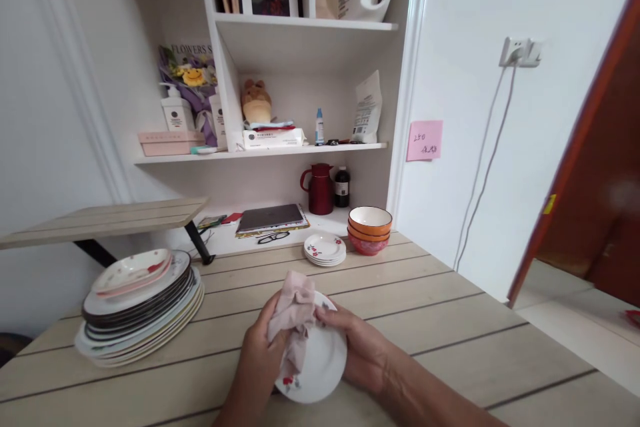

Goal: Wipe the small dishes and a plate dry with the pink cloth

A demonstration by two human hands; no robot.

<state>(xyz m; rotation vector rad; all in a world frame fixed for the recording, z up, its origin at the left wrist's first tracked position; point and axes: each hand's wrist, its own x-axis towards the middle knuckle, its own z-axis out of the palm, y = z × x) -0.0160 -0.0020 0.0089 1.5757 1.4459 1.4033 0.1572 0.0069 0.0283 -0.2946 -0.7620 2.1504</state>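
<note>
A small white plate [323, 367] with red flowers is held over the near middle of the table. My right hand [360, 347] grips its right rim, thumb on the upper face. Bunched in my left hand [265, 340] is a pale pink cloth [294, 307], pressed against the plate's left part. The cloth covers some of the plate, and the fingers beneath are hidden. Beyond my hands lies a short stack of small flowered plates [325, 248], with a stack of orange and red bowls [370, 230] to its right.
A tall stack of plates and dishes [143, 310] stands at the left, beside a raised wooden stand [105, 220] with black legs. Along the back are a laptop [270, 217], glasses [273, 237], a red jug [320, 190] and a dark bottle [342, 187], beneath white shelves [265, 153].
</note>
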